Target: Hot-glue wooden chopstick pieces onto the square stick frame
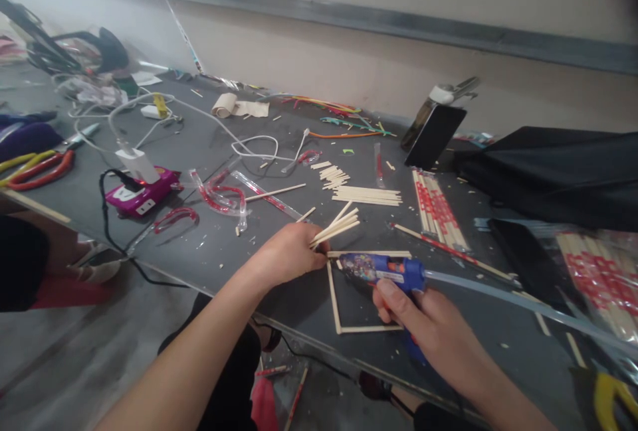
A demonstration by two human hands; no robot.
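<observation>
My right hand (423,318) is wrapped round a blue hot glue gun (383,270), its nozzle pointing left at the upper left corner of a frame of wooden sticks (335,298). A long clear glue stick (503,297) runs out of the gun's back. Closed on a small bundle of wooden sticks (340,224), my left hand (294,252) rests beside that same corner. Its fingertips are partly hidden, so I cannot tell whether they touch the frame. The gun and my right hand cover part of the frame's right side.
Cut sticks (366,195) lie in rows behind the frame. A magenta power strip (144,192) with cables sits left, near scissors (42,169). A phone (436,135) leans upright at the back. Wrapped chopsticks (438,212) and a black bag (548,172) are on the right.
</observation>
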